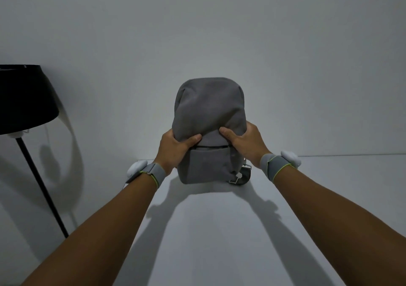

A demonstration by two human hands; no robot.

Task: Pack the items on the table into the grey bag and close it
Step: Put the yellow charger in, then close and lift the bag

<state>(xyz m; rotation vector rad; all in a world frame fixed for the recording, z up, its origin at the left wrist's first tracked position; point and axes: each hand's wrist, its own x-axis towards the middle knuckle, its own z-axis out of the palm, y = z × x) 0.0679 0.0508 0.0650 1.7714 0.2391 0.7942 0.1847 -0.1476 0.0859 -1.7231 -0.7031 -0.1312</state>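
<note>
Both forearms reach in from the near edge of the white counter (219,230), wristbands w/ white pods on each. No loose items visible on the counter, so by my read the packing is done and we're at the closing/setting-down stage.

Left hand (173,148) grips the grey bag (208,118) on its left flank, thumb curled over the front fabric, other fingers hidden behind. Right hand (246,141) does the same on the right flank, thumb pressed into the front panel, rest of the fingers wrapped round the side out of view. Both clamped on cloth, not relaxed.

The bag stands upright at the far edge of the counter, roughly mid-width, base down on the surface, close to the wall (197,33). Long axis vertical, rounded top pointing up, front pocket facing the camera. Strap and buckle (239,177) spill out at the bottom right corner of the bag.

Risks, as I judge them: a dark slit of pocket zip (211,146) shows between the thumbs. Can't tell if it's fully shut; if not, small stuff could slip out when the bag tips. The bag sits right at the far edge, so a push fwd could slide the base off or jam it vs. the wall. It's soft and tall, so letting go abruptly may let it slump over. The loose strap could snag on a lift.

Far left, off the counter: a black lamp (24,96) on a thin pole.
</note>
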